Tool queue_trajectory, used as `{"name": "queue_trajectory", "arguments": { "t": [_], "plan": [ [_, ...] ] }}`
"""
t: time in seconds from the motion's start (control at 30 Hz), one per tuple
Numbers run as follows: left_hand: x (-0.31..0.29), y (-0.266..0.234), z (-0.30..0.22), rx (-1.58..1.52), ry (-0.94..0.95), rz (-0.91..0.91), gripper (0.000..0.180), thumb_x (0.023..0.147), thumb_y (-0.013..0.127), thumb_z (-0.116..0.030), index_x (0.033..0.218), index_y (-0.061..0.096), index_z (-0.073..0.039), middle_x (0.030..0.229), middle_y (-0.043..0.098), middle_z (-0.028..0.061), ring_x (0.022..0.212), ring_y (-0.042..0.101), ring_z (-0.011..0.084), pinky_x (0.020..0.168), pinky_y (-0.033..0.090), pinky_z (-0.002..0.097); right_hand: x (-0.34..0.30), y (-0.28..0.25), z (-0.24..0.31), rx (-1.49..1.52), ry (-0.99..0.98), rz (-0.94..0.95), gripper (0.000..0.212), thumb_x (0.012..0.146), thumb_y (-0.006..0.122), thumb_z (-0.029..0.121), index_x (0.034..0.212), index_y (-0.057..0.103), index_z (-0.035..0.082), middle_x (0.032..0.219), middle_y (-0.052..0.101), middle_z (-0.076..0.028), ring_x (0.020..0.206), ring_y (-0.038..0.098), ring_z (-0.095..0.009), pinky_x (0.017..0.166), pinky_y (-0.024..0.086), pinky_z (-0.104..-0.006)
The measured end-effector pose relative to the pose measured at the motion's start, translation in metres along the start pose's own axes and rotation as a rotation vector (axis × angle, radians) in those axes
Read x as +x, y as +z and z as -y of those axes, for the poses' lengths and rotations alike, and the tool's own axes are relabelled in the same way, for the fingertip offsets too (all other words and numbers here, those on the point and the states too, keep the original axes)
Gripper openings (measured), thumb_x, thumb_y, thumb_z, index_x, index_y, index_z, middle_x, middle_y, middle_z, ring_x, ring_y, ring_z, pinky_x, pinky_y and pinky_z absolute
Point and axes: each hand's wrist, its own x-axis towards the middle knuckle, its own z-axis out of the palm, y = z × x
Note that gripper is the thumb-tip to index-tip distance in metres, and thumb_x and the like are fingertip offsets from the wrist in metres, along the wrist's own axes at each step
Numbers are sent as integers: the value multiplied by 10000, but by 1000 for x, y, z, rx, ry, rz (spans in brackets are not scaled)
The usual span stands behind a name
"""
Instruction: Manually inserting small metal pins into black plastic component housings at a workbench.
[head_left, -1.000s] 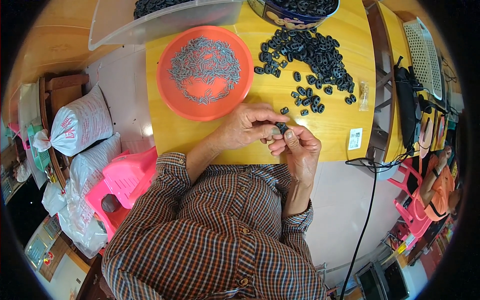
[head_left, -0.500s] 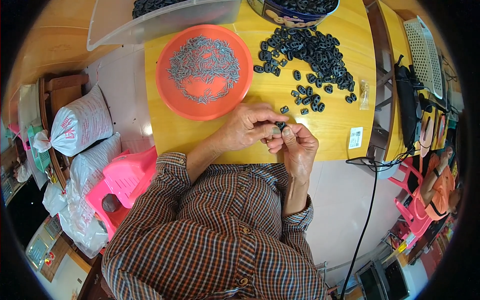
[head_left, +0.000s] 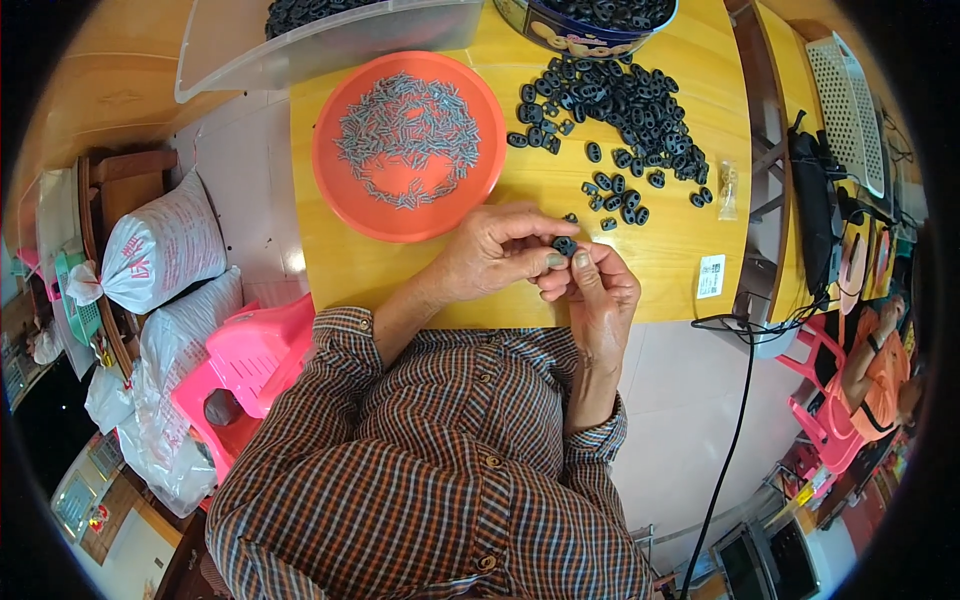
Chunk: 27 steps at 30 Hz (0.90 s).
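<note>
Above the near edge of the yellow table, a small black two-hole cord lock [head_left: 564, 245] is pinched between my hands. The thumb and index finger of my left hand [head_left: 495, 250] close on it from the left. My right hand [head_left: 603, 295] grips its lower right side, with the thumb pressed close. Whether a small part sits between my right fingertips is hidden. Left and far of my hands lies a round orange plate [head_left: 340, 205] holding many small grey metal springs [head_left: 410, 135]. To the far right spreads a pile of black cord locks [head_left: 640, 110], with several loose ones [head_left: 618, 184] nearer me.
A clear plastic bin [head_left: 330, 50] and a dark blue round tin [head_left: 580, 40], both holding black pieces, stand at the back. A white label [head_left: 711, 276] and a small clear packet [head_left: 729, 190] lie on the right. A pink chair [head_left: 250, 350] stands left; a black cable [head_left: 742, 420] hangs right.
The cord lock has turned so that more of its face shows between my fingers. My right hand has shifted slightly right; my left hand stays nearly in place.
</note>
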Motion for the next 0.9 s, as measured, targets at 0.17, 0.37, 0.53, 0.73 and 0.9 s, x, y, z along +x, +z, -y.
{"name": "queue_trajectory", "arguments": {
  "t": [0.17, 0.37, 0.53, 0.73, 0.9],
  "plan": [
    [-1, -2, 4, 120, 28, 7, 347, 775, 692, -11, 1115, 647, -63, 774, 547, -14, 636, 529, 35, 535, 430, 182, 0, -3, -1, -110, -10, 9, 146, 936, 509, 87, 932, 570, -46, 768, 648, -121, 624, 641, -164, 578, 541, -268],
    [-3, 1, 4, 2, -53, 6, 329, 770, 673, 9, 1089, 653, -68, 718, 566, -15, 623, 551, 49, 563, 463, 206, -2, -2, 2, -141, 48, -19, 162, 928, 533, 121, 896, 560, -36, 723, 633, -102, 587, 616, -136, 546, 514, -246],
    [-4, -1, 6, 8, -73, 41, 343, 785, 672, 17, 1122, 630, -34, 821, 563, 12, 662, 566, 58, 548, 468, 198, -3, 0, 2, -115, 59, -32, 155, 928, 528, 114, 899, 554, -36, 741, 633, -100, 598, 612, -127, 551, 506, -234],
    [-1, 0, 5, 67, 8, 80, 295, 793, 666, 16, 1084, 635, -15, 786, 577, 9, 647, 570, 56, 554, 475, 194, -2, -3, 1, -155, 39, 0, 141, 935, 504, 93, 913, 545, -40, 745, 634, -102, 590, 604, -124, 550, 498, -232],
    [-3, 0, 2, -91, -102, 50, 272, 810, 652, 16, 1081, 627, 0, 769, 580, 15, 651, 580, 59, 566, 491, 197, -4, 3, -2, -63, 20, -30, 143, 941, 493, 110, 894, 534, -19, 738, 632, -95, 573, 595, -115, 532, 488, -222]
  ]
}}
